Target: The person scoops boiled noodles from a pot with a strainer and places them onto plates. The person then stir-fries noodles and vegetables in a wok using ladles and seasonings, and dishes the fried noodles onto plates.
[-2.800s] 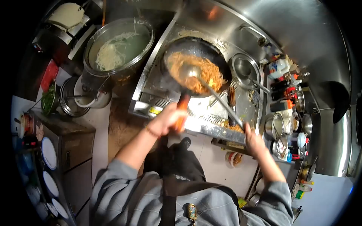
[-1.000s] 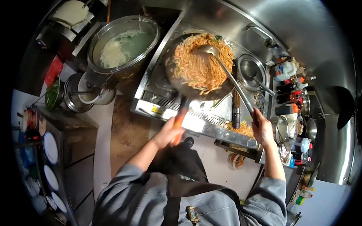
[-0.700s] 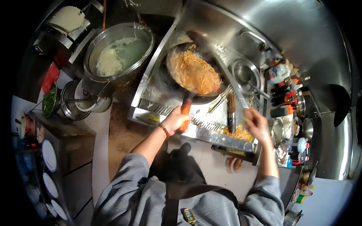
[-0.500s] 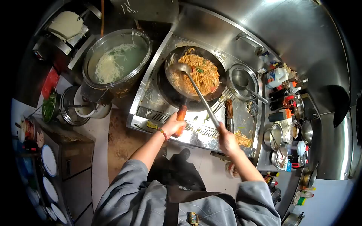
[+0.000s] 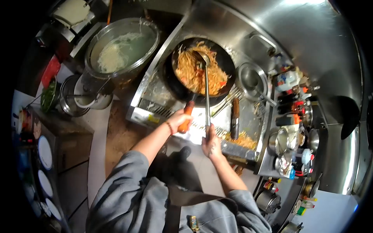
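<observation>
My left hand (image 5: 179, 120) is closed round the wooden handle of a black wok (image 5: 227, 58) on the stove. Noodles (image 5: 190, 70) with bits of red fill much of the wok. My right hand (image 5: 211, 143) grips the end of a long metal ladle (image 5: 207, 85). The ladle's bowl rests among the noodles near the middle of the wok. To the right of the ladle shaft lies a brush (image 5: 235, 118) with a dark handle, its bristles pointing away from me.
A large pot (image 5: 88, 58) of cloudy water with pale noodles stands at the left. Right of the wok is a metal bowl (image 5: 265, 79) with another ladle. Bottles (image 5: 287, 108) and small pans (image 5: 279, 141) line the right counter. Plates (image 5: 45, 153) are stacked at far left.
The ladle's bowl has gone from the wok's left side to its middle, and my right hand has shifted left. The noodles have spread leftward. The camera view has shifted slightly.
</observation>
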`<move>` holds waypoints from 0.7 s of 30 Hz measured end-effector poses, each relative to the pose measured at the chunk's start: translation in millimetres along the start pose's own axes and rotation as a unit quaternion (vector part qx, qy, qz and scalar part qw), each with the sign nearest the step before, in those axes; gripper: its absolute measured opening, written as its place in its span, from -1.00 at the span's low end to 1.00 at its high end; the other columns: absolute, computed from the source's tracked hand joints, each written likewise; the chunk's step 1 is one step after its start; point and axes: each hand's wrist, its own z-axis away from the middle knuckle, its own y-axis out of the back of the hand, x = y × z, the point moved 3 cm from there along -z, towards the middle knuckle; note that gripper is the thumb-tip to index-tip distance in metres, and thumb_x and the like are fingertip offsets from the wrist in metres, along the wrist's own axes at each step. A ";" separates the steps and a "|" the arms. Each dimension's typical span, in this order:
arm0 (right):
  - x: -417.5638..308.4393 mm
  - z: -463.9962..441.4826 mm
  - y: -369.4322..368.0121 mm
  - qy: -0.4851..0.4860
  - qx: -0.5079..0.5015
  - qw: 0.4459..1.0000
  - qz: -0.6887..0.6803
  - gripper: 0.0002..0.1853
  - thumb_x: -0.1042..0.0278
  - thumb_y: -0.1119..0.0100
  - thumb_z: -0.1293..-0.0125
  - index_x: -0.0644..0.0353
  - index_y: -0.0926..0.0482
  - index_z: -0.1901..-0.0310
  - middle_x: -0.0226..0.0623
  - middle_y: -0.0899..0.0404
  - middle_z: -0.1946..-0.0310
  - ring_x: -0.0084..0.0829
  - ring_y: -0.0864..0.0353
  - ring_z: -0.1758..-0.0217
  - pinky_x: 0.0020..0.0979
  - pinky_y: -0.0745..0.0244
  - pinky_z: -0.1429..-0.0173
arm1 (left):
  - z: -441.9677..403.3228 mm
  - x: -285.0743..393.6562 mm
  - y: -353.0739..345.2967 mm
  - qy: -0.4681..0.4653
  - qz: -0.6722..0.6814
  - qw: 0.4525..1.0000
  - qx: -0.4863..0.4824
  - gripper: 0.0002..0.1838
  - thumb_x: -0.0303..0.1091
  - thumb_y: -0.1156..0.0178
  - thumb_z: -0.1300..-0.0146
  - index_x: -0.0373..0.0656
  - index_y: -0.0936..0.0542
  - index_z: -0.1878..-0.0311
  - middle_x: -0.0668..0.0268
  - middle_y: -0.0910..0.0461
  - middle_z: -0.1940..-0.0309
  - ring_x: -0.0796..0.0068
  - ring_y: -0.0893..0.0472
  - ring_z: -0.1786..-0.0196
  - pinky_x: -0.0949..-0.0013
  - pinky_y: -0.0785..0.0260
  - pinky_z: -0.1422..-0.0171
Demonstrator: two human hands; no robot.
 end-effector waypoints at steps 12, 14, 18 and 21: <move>44.2 48.7 191.7 0.018 -0.087 0.946 0.312 -0.49 0.47 -0.02 -0.24 -0.01 -0.28 -0.25 -0.03 -0.57 0.40 -0.07 -0.59 0.46 -0.14 -0.49 0.40 | 87.3 37.0 -21.7 -0.013 -0.131 0.991 -0.011 -0.80 -0.47 -0.08 -0.15 -0.17 -0.29 0.20 0.31 -0.38 0.68 0.49 -0.43 0.69 0.40 -0.29 0.65; 14.5 8.3 177.5 -0.018 -0.069 0.978 0.196 -0.47 0.62 -0.07 -0.15 0.19 -0.31 -0.21 0.06 -0.57 0.26 -0.21 -0.64 0.24 -0.40 -0.48 0.19 | 86.0 2.0 -12.8 -0.042 -0.133 0.990 -0.007 -0.81 -0.48 -0.08 -0.16 -0.17 -0.29 0.21 0.32 -0.37 0.67 0.50 -0.42 0.69 0.41 -0.28 0.65; 7.6 5.7 195.4 0.046 0.016 0.996 0.069 -0.46 0.50 -0.11 -0.17 0.20 -0.29 -0.23 -0.13 -0.63 0.18 -0.31 -0.63 0.16 -0.38 -0.46 0.05 | 112.9 -36.8 12.4 -0.083 -0.106 0.990 -0.031 -0.34 -0.59 -0.02 -0.15 -0.02 -0.08 -0.32 0.34 -0.37 0.61 0.54 -0.40 0.72 0.42 -0.32 0.67; 12.7 34.8 237.0 -0.109 -0.057 0.977 -0.175 -0.45 0.54 -0.04 -0.21 0.26 -0.23 -0.26 -0.37 -0.57 0.39 -0.60 -0.51 0.47 -0.56 -0.37 0.43 | 125.2 2.1 -4.6 -0.038 -0.103 0.994 -0.013 -0.63 -0.58 -0.02 -0.10 -0.20 -0.28 -0.01 0.29 -0.35 0.66 0.48 -0.41 0.74 0.36 -0.29 0.70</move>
